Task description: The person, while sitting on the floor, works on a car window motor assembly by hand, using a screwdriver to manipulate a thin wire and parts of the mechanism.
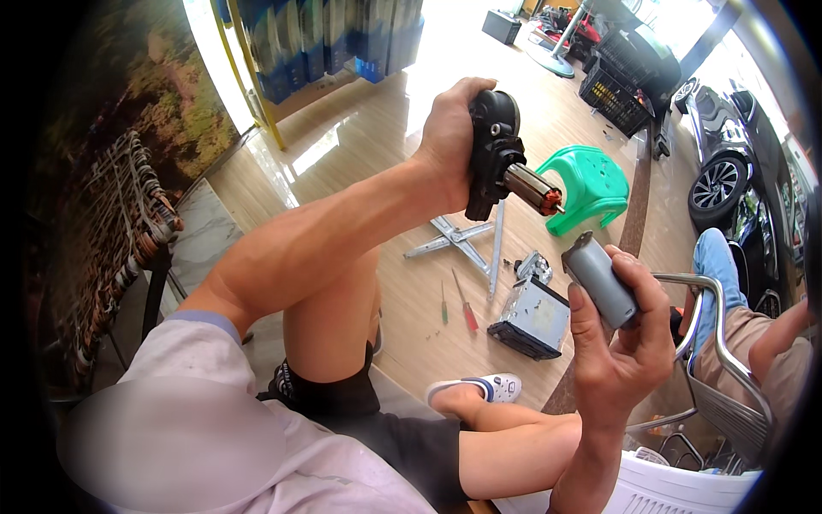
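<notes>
In the upper middle, my left hand (pixel 445 141) is closed round a black gear housing (pixel 491 144), from which a bare motor armature (pixel 533 188) with copper windings and a thin shaft points down and to the right. Below and to the right, my right hand (pixel 621 343) grips a grey cylindrical motor can (pixel 599 281), held apart from the armature and tilted toward it.
On the tiled floor lie a metal scissor bracket (pixel 452 240), two screwdrivers (pixel 467 308) and a metal box unit (pixel 527 319). A green plastic stool (pixel 589 184) stands behind. A seated person (pixel 745 343) is at the right, near a dark car (pixel 728 171); black crates (pixel 616 90) sit farther back.
</notes>
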{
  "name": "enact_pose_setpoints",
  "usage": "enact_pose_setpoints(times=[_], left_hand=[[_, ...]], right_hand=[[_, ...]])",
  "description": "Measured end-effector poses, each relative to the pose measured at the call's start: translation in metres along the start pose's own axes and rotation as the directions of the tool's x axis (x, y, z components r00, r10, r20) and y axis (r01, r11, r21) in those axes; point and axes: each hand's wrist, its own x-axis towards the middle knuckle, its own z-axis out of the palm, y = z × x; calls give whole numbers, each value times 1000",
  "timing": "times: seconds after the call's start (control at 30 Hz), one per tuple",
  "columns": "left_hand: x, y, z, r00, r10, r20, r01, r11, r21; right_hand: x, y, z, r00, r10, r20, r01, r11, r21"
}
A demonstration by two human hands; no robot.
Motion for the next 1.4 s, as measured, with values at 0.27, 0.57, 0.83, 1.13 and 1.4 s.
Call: enact_pose_setpoints(times=[0.27,0.57,0.83,1.13,1.4], left_hand=[[-5,-3,6,999,33,-32,-32,999,23],[-11,-12,16,995,89,-41,-87,996,29],[-10,-12,14,994,102,-34,-100,993,61],[-16,-9,16,992,126,6,-127,991,48],[-17,-9,15,990,141,15,-141,990,26]], right_hand=[[-3,-11,1,992,111,-53,-105,989,107],[-2,-15,10,956,292,-13,-281,929,242],[-3,-13,15,944,329,-17,-309,904,296],[-7,-14,20,949,313,-34,-282,893,352],[-4,-19,24,923,378,-73,-309,841,444]])
